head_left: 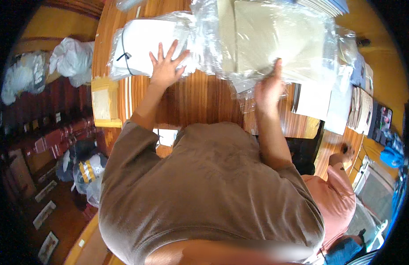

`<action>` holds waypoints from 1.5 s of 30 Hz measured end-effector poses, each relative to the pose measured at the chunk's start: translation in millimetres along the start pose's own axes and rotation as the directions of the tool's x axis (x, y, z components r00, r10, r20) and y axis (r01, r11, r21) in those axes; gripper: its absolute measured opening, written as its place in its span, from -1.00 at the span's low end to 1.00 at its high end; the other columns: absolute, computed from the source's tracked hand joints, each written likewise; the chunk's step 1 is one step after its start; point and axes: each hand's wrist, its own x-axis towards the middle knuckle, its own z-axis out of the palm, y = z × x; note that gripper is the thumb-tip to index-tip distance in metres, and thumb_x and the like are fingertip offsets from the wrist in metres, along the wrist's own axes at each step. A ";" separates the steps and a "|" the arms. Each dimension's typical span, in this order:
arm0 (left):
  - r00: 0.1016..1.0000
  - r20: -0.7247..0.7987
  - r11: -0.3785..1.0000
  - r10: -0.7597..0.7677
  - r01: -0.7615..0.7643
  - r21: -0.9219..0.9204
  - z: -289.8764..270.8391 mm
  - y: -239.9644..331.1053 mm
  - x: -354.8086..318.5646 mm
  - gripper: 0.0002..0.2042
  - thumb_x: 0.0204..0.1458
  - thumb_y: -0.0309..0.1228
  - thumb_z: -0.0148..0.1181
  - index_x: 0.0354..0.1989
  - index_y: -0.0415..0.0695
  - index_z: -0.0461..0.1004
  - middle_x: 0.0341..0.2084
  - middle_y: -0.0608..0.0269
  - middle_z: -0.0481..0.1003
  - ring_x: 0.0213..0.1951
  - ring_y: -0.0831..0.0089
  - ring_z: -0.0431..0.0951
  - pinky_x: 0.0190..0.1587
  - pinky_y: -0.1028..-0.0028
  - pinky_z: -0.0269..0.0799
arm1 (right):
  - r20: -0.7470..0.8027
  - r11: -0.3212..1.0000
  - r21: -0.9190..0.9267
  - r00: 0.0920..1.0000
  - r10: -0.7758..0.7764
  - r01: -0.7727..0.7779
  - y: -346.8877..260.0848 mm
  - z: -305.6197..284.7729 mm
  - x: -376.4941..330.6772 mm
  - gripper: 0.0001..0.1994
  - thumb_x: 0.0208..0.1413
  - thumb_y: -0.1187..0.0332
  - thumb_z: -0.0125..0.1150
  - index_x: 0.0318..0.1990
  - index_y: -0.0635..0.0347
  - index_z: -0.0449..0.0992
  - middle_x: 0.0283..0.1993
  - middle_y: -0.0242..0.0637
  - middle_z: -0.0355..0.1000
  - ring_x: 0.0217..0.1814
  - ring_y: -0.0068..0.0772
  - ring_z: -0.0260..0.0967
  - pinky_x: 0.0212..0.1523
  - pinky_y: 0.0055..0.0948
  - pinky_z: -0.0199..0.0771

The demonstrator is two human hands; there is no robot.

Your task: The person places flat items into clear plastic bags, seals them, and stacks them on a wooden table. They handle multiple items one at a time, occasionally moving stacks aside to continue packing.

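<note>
Spread wide and grasping nothing, a person's left hand [168, 68] is resting palm-down on a white packet [147, 42] in clear film, while the right hand [270, 86] is gripping the near edge of a tan packet [279, 33], its thumb lying on top and its other fingers mostly hiding from view. At far left, a clear plastic bundle [25, 73] and a white plastic bag [72, 55] are sitting side by side, a yellow-striped bag [90, 170] slumping below. On the wood-grain table [200, 99], the white packet is lying at left, a black cord [124, 56] crossing it. Crinkled film [206, 44] is filling the space between the packets, and glare is washing over the tan one, lying at right. The person's brown shirt [213, 176] is blocking the table's near side. White sheets [313, 99] are showing below the tan packet's right corner; a blue-edged stack [328, 5] is lying beyond. Farther right, brown papers [361, 108] are lying in a pile, a co-worker in a pink shirt [330, 198] is extending a hand [345, 154] near them, and blue plastic [392, 152] is bunching at the edge.
</note>
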 end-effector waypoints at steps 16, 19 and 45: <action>0.902 0.310 -0.448 -0.300 0.154 -0.881 -17.0 160.1 -31.4 -0.11 0.19 -0.43 0.27 0.52 -0.14 -0.30 0.44 -0.03 0.00 0.41 0.14 0.12 0.39 0.14 0.16 | -0.102 0.954 0.255 0.976 0.191 -0.160 106.1 -55.5 -34.0 -0.66 0.38 0.13 0.14 0.14 0.14 0.40 0.07 -0.32 0.49 -0.07 -0.38 0.47 -0.19 -0.42 0.51; 0.876 0.331 -0.569 -0.350 0.081 -0.818 -1.1 152.0 35.1 -0.19 0.09 -0.50 0.36 0.45 -0.17 -0.05 0.26 -0.01 0.27 0.20 0.21 0.38 0.20 0.22 0.39 | -0.052 0.960 0.067 0.960 0.276 -0.273 122.2 -33.0 -67.7 -0.64 0.35 0.10 0.17 0.16 0.07 0.43 0.15 -0.35 0.45 0.06 -0.37 0.42 0.02 -0.35 0.48; 0.898 0.000 0.533 -0.441 0.262 -0.805 -10.1 96.9 27.9 -0.57 0.01 -0.42 0.44 0.05 -0.25 0.47 -0.18 -0.12 0.64 -0.16 0.05 0.69 -0.09 0.19 0.57 | 0.573 -0.103 -0.763 0.742 0.348 0.638 11.2 -6.0 118.2 -0.54 0.07 0.09 0.39 -0.04 0.30 0.60 -0.05 0.01 0.57 -0.03 0.02 0.55 0.00 -0.17 0.52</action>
